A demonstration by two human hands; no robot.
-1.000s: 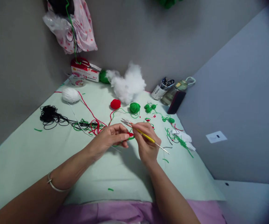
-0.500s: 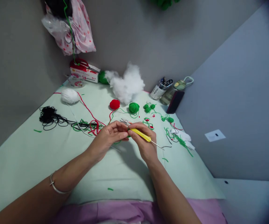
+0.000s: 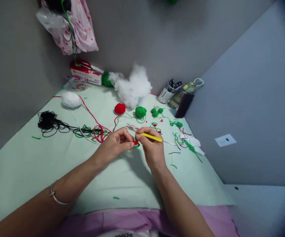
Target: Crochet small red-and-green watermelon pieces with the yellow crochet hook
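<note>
Between thumb and fingers, my left hand [image 3: 119, 143] pinches a small red and green crocheted piece [image 3: 136, 144]. My right hand [image 3: 152, 146] is closed around a crochet hook [image 3: 151, 136] with a yellow handle; its thin metal shaft points out to the right, and the end near the piece is hidden by the fingers. Just behind my hands lie small snips [image 3: 132, 127] with metal blades. Beyond them sit a red yarn ball [image 3: 120, 108] and a green yarn ball [image 3: 140, 112], with strands running toward my left hand.
White stuffing [image 3: 134, 87] is heaped against the wall. Black yarn [image 3: 47, 120] and a white yarn ball [image 3: 70, 99] lie left. Right are green crocheted pieces [image 3: 156, 112], yarn scraps [image 3: 193, 149], a pen cup [image 3: 166, 93], a bottle [image 3: 179, 98] and a phone [image 3: 184, 106]. Scissors [image 3: 84, 63] rest on a box.
My hands have drawn slightly apart, and the red and green piece now shows between them. The hook has turned a little flatter. The whole view has shifted slightly.
</note>
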